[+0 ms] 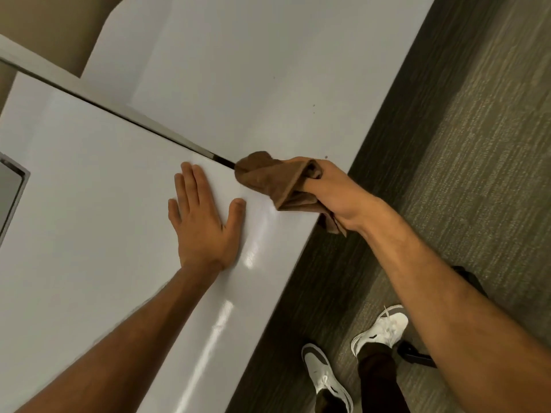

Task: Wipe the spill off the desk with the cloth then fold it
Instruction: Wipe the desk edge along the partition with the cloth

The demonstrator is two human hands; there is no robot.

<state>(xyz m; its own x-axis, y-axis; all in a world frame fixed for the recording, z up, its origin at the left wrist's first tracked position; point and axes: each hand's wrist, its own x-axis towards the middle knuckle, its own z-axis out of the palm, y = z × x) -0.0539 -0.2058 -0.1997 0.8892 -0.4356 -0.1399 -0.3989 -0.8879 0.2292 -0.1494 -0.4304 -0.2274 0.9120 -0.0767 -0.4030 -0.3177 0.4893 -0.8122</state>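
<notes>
A brown cloth (274, 178) is bunched in my right hand (337, 192), which grips it near the desk's front edge, right where a dark gap (167, 135) separates two white desk tops. Part of the cloth hangs off the edge below my wrist. My left hand (202, 216) lies flat, fingers straight, on the near white desk (89, 204), just left of the cloth. A few small dark specks (314, 106) show on the far desk surface. Shiny wet-looking streaks (250, 254) run along the near desk by its edge.
The second white desk (253, 70) extends away behind the gap. A grey metal-framed panel (12, 186) sits at the left edge. Striped carpet (462, 144) lies to the right, with my two white shoes (378, 329) and a black chair base (417, 354) on it.
</notes>
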